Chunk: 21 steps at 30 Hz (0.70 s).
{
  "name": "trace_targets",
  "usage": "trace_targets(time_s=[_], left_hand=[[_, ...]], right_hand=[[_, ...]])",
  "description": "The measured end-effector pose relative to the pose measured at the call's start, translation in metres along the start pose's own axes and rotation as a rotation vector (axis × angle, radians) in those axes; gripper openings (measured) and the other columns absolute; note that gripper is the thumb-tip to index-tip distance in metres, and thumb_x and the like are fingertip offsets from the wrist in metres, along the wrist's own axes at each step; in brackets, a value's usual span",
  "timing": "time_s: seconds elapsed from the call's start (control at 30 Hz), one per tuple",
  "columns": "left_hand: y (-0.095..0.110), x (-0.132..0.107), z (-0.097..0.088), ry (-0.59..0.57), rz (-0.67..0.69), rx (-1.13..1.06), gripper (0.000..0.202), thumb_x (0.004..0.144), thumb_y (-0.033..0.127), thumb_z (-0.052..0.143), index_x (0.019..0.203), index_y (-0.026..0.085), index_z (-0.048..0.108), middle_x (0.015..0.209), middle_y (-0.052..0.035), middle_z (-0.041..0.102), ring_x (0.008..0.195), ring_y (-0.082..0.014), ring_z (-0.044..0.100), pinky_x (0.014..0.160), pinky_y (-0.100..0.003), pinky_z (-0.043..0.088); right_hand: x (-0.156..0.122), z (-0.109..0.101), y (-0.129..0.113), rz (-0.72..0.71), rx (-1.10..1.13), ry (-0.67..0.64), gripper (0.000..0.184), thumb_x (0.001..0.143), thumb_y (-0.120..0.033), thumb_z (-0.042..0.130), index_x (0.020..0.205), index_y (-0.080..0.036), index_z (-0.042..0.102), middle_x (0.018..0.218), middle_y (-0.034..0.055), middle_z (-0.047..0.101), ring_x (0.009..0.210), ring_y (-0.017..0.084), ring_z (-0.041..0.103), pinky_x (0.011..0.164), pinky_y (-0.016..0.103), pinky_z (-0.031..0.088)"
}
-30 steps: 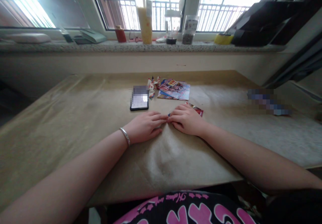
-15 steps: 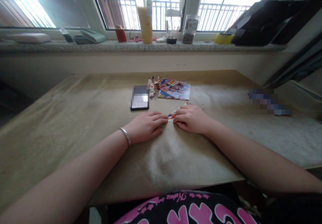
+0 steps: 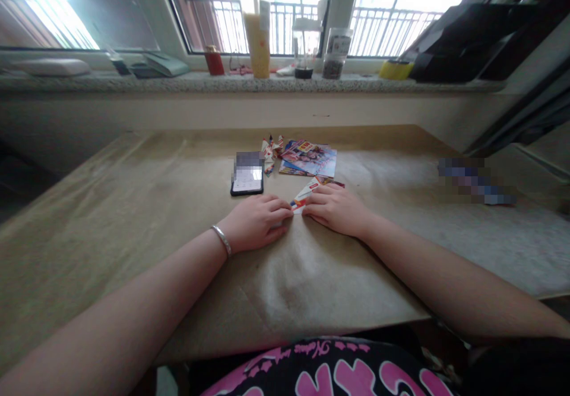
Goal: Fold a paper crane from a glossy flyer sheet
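A folded piece of printed paper (image 3: 305, 192), white with red, blue and orange patches, lies on the table between my hands. Its left corner is at the fingertips of my left hand (image 3: 257, 222), which pinch it against the tabletop. My right hand (image 3: 335, 209) rests over the paper's right part, fingers bent and closed on it, so that part is hidden. A dark red end of the paper pokes out beyond the right knuckles.
Behind my hands lie a phone (image 3: 247, 174), a folded-paper figure (image 3: 271, 154) and a stack of colourful printed sheets (image 3: 309, 158). A blurred flat item (image 3: 476, 181) is at the right. Cups and jars stand on the windowsill (image 3: 178, 84).
The paper and both hands have shifted slightly left. More of the paper's printed face now shows above my right fingers.
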State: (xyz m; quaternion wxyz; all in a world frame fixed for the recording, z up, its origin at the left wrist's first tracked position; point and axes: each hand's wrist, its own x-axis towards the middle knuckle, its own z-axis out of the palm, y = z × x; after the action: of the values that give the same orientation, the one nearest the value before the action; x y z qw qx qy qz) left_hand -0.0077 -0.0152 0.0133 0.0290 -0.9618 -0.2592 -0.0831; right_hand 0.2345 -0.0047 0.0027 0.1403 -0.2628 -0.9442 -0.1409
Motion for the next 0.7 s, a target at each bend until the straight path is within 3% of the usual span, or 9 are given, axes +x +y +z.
trace_targets(time_s=[0.7], left_hand=[[-0.001,-0.002,0.002,-0.002,-0.016,-0.045,0.036,0.090,0.033,0.049,0.125,0.023,0.053,0.122,-0.0076,0.056,0.110,-0.0209,0.051,0.096,-0.037,0.043]], right_hand=[[-0.003,-0.018,0.008,0.006,0.017,-0.117,0.021,0.087,-0.023,0.052,0.082,-0.022,0.072,0.086,0.0042,0.069,0.084,0.017,0.057,0.074,0.029,0.038]])
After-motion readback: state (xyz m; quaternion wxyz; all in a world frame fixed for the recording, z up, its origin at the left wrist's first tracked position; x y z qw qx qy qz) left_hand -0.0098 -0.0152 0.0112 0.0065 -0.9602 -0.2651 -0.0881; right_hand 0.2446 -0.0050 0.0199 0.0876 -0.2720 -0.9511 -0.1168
